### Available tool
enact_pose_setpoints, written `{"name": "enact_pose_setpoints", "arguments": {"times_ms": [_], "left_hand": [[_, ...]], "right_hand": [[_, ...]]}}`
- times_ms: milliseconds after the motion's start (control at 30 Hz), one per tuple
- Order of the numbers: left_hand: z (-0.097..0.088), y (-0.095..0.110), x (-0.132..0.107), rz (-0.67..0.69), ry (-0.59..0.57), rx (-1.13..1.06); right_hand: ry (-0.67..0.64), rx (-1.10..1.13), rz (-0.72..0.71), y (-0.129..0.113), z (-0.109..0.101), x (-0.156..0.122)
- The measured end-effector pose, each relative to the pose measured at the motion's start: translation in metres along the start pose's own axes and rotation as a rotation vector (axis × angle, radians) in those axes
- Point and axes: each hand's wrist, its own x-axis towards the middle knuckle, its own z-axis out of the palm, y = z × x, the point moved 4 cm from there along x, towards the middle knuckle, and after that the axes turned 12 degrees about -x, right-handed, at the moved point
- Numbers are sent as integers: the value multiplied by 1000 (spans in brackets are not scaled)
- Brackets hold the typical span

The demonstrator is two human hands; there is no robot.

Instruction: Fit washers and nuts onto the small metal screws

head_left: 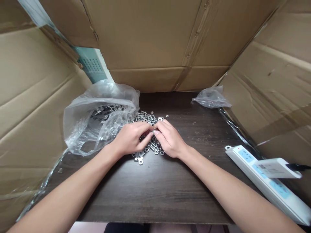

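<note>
"Any legible writing?"
"The rows on the green panel (92,64) and the white adapter's (279,169) label are too small for me."
"Bags?"
"Two: a large bag (79,111) with metal pieces inside, and a small bag (212,98)."
"Your hands?"
"My left hand (132,137) and right hand (170,137) pinch one metal fastener (152,131), partly hidden, above the hardware pile (152,147) on the worktop (145,194)."
</note>
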Motion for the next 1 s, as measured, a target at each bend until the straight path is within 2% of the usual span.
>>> {"name": "enact_pose_setpoints", "arguments": {"times_ms": [133, 300, 633, 1000], "left_hand": [[1, -1, -1, -7, -6, 17], [-1, -1, -1, 9, 21, 52], [-3, 0, -2, 13, 34, 60], [-2, 1, -3, -29, 13, 44]], "right_hand": [[-6, -29, -24, -1, 0, 0], [-16, -30, 13, -1, 2, -1], [33, 8, 33, 4, 8, -2], [24, 68, 4, -2, 1, -3]]}}
